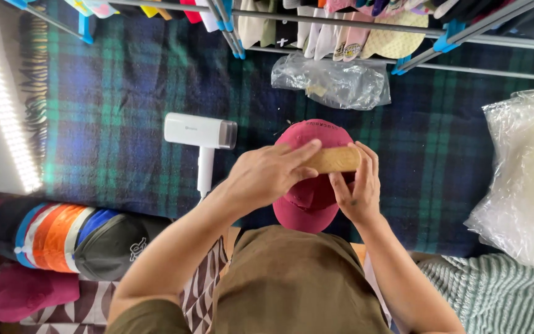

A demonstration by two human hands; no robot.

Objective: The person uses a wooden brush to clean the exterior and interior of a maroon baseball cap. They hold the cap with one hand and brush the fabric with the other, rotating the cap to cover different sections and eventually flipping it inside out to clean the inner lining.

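Head view, frame centre: maroon fabric baseball cap (313, 201) on a blue-and-green plaid blanket (118, 111). Left hand (267, 176), fingers closed over a tan wooden block (335, 159) lying across the cap's crown; right hand (356, 185), fingers gripping the block's right end and the cap. Left of centre: white handheld steamer (200, 133). Upper centre: clear plastic bag (332, 81), contents unclear. Lower left: row of nested caps (69, 238).
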